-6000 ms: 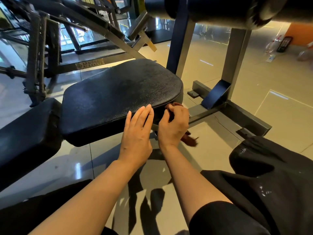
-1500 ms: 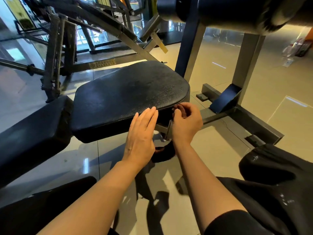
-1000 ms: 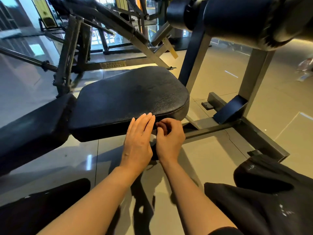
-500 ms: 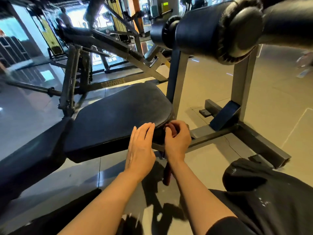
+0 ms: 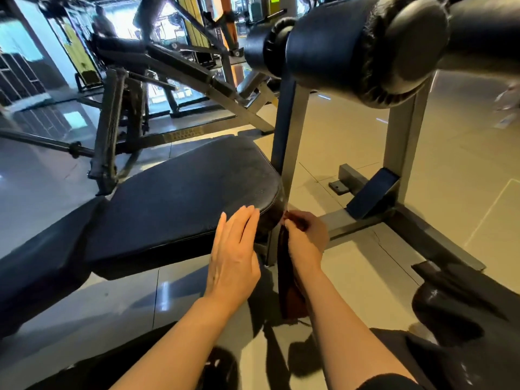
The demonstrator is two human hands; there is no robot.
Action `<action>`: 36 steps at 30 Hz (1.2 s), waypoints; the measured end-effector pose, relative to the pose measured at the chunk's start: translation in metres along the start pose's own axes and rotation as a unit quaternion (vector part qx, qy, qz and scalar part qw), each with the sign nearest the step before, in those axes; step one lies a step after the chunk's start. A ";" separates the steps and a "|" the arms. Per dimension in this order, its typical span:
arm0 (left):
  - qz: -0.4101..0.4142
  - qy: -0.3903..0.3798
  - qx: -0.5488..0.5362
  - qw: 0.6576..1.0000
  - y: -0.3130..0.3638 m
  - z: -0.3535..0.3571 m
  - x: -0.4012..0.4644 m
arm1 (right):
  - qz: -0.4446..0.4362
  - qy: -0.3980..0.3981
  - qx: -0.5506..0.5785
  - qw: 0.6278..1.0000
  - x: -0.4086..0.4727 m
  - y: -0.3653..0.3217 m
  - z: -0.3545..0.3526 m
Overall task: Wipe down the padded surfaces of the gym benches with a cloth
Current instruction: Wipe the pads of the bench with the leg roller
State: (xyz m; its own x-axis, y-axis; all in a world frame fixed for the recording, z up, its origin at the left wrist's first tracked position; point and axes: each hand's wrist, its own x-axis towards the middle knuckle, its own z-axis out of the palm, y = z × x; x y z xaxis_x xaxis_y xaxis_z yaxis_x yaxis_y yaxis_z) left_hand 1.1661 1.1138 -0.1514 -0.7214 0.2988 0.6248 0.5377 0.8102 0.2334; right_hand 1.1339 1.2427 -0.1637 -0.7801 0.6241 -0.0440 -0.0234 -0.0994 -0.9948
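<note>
Left hand (image 5: 233,257): my fingers straight and together, palm down, fingertips resting on the near corner of the seat pad (image 5: 180,198); forearm runs up from the lower left toward that corner

Right hand (image 5: 305,237): my fingers curled, pinching a dark reddish cloth (image 5: 289,282) against the rounded end of the seat pad, just right of my left hand; wrist bent down, forearm coming from the lower right

Cloth: bunched at the top under my fingers, the rest hanging straight down below the pad's end, along my right wrist, above the tiled floor (image 5: 365,277)

Seat pad: black, flat, textured; a second black pad (image 5: 39,266) adjoins it at the left

Roller pads (image 5: 351,43): black, cylindrical, above and right of the seat pad, on a grey upright post (image 5: 402,153)
</note>
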 end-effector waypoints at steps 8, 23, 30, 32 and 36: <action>-0.063 0.088 0.029 0.994 0.024 0.033 0.021 | -0.110 -0.047 -0.017 0.993 0.023 -0.018 0.007; -0.094 0.075 0.065 0.991 0.035 0.035 0.022 | -0.023 -0.109 -0.037 0.993 0.020 -0.003 0.009; -0.107 0.075 0.078 0.988 0.040 0.038 0.021 | -0.099 -0.090 -0.027 0.991 0.040 -0.017 0.001; -0.111 0.075 0.084 0.988 0.040 0.039 0.021 | -0.104 -0.099 -0.022 0.989 0.034 -0.018 0.002; -0.115 0.083 0.087 0.986 0.041 0.043 0.022 | -0.115 -0.134 -0.019 0.984 0.046 -0.023 0.001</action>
State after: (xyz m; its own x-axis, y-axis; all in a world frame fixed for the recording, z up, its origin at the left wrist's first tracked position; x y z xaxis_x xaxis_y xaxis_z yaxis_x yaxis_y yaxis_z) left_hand 1.1534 1.1753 -0.1602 -0.7260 0.0224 0.6873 0.2750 0.9255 0.2604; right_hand 1.0976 1.2729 -0.1427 -0.8942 0.3985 0.2038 -0.1991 0.0537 -0.9785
